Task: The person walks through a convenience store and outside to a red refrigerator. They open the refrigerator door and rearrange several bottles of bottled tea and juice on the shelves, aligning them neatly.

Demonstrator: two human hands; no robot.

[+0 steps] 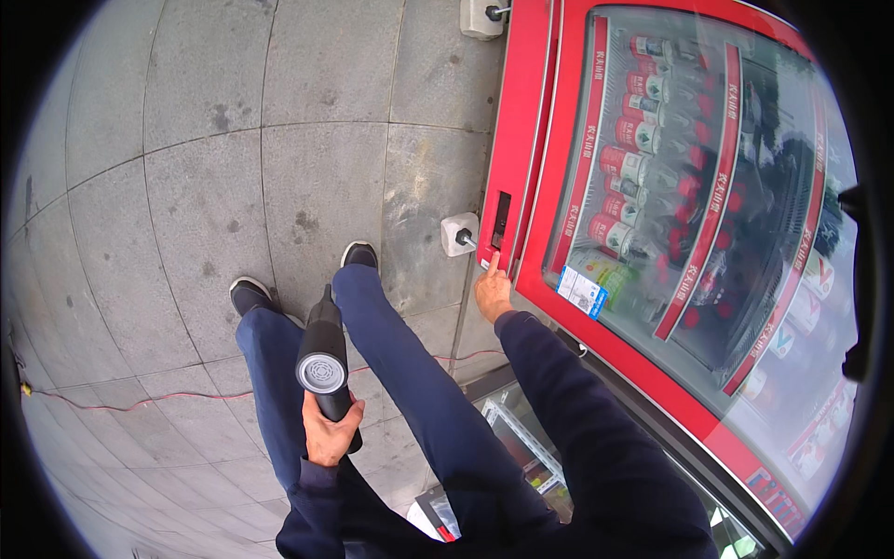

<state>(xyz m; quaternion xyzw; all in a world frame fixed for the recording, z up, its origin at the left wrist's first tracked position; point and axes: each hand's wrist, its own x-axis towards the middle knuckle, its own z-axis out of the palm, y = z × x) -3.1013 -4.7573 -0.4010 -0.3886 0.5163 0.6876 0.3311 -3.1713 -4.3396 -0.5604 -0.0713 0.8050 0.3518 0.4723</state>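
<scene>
My left hand is closed round the handle of a black handheld blower, whose narrow nozzle points away from me and whose round grey grille faces up. My right hand reaches to the lower front corner of a red drinks refrigerator. Its index finger is stretched out, with the tip at the edge of a dark recessed slot in the red panel; whether it presses there I cannot tell. Behind the curved glass door lie rows of bottles with red labels, and a printed sticker is on the glass.
White blocks with black knobs stand by the refrigerator's base. A red cable runs across the grey paving behind my legs. A white perforated metal frame is beside my right leg, near a glass-topped edge.
</scene>
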